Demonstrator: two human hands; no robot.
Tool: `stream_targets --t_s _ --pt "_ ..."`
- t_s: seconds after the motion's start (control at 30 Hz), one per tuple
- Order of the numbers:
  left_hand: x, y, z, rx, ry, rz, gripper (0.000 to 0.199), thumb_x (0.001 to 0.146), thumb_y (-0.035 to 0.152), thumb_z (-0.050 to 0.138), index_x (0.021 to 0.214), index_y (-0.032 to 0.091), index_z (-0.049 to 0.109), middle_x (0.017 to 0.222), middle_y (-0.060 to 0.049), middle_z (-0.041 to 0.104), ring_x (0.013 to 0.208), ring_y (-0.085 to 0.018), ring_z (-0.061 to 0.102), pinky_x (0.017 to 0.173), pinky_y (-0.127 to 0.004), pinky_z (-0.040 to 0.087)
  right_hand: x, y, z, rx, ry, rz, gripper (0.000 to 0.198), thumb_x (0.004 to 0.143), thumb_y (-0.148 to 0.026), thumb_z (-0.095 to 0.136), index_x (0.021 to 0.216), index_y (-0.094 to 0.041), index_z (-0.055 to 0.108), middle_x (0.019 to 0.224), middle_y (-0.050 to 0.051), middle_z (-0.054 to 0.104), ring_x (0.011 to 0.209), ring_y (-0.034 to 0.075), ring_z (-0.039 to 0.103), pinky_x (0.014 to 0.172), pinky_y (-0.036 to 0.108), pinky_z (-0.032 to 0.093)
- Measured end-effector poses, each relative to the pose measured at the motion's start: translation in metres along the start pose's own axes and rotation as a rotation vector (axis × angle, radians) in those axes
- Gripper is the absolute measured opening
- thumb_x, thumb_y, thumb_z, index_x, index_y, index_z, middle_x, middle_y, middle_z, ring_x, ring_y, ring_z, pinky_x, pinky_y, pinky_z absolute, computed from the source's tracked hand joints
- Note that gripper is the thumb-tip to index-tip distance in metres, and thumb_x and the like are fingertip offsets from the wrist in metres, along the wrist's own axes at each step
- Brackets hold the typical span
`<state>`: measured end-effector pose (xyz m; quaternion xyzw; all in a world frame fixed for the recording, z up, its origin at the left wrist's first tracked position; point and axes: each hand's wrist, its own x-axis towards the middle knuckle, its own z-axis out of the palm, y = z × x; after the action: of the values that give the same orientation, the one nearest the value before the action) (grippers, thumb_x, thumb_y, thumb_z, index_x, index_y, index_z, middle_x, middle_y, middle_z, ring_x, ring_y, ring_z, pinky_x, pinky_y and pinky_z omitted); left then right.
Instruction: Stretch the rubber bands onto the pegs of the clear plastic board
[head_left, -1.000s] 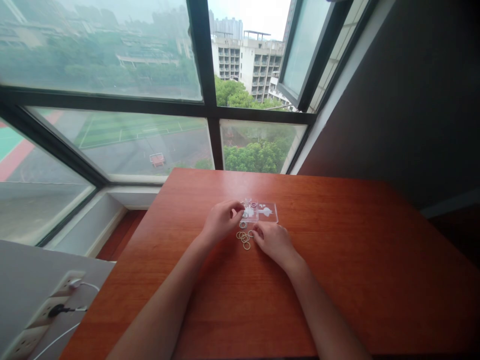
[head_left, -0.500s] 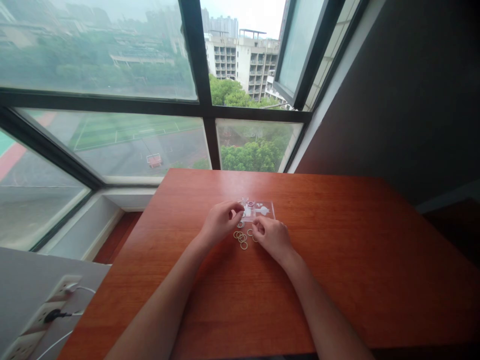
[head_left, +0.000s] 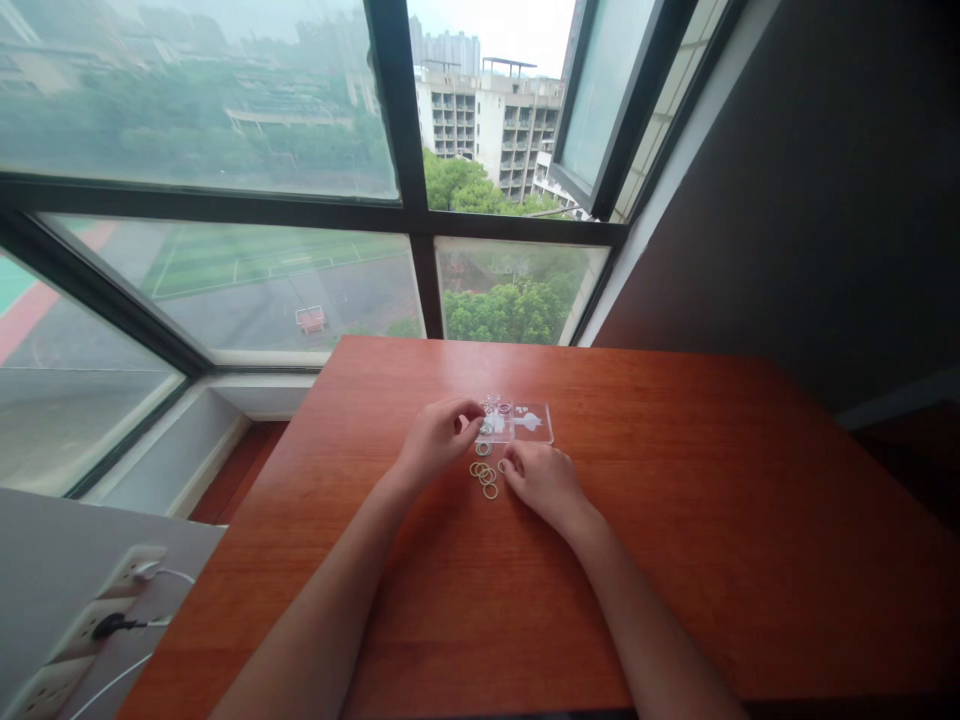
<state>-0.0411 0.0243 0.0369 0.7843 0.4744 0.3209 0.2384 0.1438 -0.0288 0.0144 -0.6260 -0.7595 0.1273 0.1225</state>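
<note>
My left hand (head_left: 444, 437) is closed in a curved pinch at the left edge of a clear plastic box (head_left: 498, 436), its fingertips covering that edge. The box lies with its lid (head_left: 541, 424) opened flat to the right, a white print on it. Several small rings are inside, one of them purplish (head_left: 505, 408). Just in front of the box, my right hand (head_left: 543, 477) has its fingertips closed at a pale ring (head_left: 502, 466), partly hiding it. Several pale yellowish rings (head_left: 490, 491) lie between the hands, and a whitish ring (head_left: 483, 449) sits by the box's front edge.
A reddish-brown wooden table (head_left: 720, 540) spreads under both arms. Dark-framed windows (head_left: 300, 212) rise behind it, one pane open at the upper right. Wall sockets with plugs (head_left: 112, 625) and white cables are at the lower left. A dark wall (head_left: 810, 200) stands right.
My right hand has moved slightly toward me and down, uncovering more of the lid, and covers a ring that showed beside its fingertips. The left hand stays at the box; the view shifted slightly.
</note>
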Motion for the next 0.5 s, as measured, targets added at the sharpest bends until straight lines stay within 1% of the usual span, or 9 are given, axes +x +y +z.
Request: stream_targets --t_s 0.1,0.17,0.23,0.33,0.5 --pt "0.000 -0.001 0.000 -0.002 0.002 -0.001 0.012 0.080 0.017 0.055 0.085 0.018 0.067 0.077 0.000 0.068 0.062 -0.010 0.054 0.060 -0.021 0.041 0.000 0.000 0.001 0.005 0.000 0.004 0.012 0.086 -0.027 0.055 0.082 -0.023 0.065 0.076 0.001 0.070 0.067 0.015 0.060 0.057 0.025 0.025" --pt "-0.001 0.001 0.001 -0.003 -0.014 0.004 0.012 0.080 0.017 0.055 0.084 0.018 0.066 0.077 0.000 0.067 0.062 -0.010 0.054 0.060 -0.021 0.041 0.000 0.002 0.001 0.038 0.037 0.011 0.011 0.086 -0.028 0.056 0.082 -0.023 0.065 0.076 0.000 0.070 0.067 0.015 0.060 0.057 0.024 0.027" --pt "-0.002 0.005 0.004 -0.001 -0.040 0.011 0.011 0.081 0.018 0.056 0.083 0.017 0.066 0.076 0.000 0.066 0.062 -0.010 0.053 0.060 -0.021 0.040 0.000 0.004 0.000 0.098 0.104 0.014 0.010 0.086 -0.028 0.057 0.084 -0.023 0.065 0.076 -0.001 0.069 0.066 0.014 0.059 0.058 0.024 0.029" --pt "-0.004 0.011 0.010 -0.006 -0.081 0.031 0.011 0.083 0.021 0.056 0.082 0.018 0.065 0.075 0.000 0.065 0.062 -0.010 0.052 0.059 -0.021 0.040 0.001 0.008 -0.001 0.193 0.221 0.007 0.011 0.086 -0.029 0.057 0.086 -0.023 0.066 0.068 -0.002 0.065 0.060 0.012 0.056 0.059 0.022 0.031" --pt "-0.007 0.017 0.017 -0.038 -0.118 0.069 0.017 0.086 0.030 0.055 0.082 0.018 0.065 0.076 -0.001 0.064 0.062 -0.010 0.051 0.059 -0.021 0.039 0.001 0.011 -0.003 0.279 0.364 -0.021 0.014 0.085 -0.030 0.055 0.081 -0.021 0.065 0.059 -0.003 0.057 0.055 0.011 0.051 0.058 0.021 0.034"
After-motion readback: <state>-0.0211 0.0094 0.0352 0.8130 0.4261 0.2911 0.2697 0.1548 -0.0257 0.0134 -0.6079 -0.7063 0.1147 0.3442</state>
